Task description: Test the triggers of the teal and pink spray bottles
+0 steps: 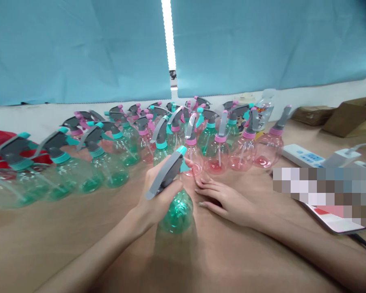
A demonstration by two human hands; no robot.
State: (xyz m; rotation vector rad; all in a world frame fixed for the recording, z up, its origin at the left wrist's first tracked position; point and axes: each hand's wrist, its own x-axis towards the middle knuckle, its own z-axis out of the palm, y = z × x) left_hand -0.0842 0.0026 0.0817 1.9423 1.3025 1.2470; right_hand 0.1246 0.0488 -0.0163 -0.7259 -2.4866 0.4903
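Head camera view: the green spray bottle [176, 213] is nearest, with the left hand [160, 191] wrapped round its neck, fingers and thumb closed under the grey trigger head. Whether its base touches the table [116, 252] is hard to tell. Just right of that bottle, the right hand [222, 199] lies palm down, fingers loosely spread and gripping nothing. Farther right of it are a phone [338, 223], partly blurred, and a white power strip [301, 155]. To its left runs a row of green bottles [90, 181]; just beyond it stand pink bottles [217, 158]. Behind everything hangs a blue curtain [79, 49].
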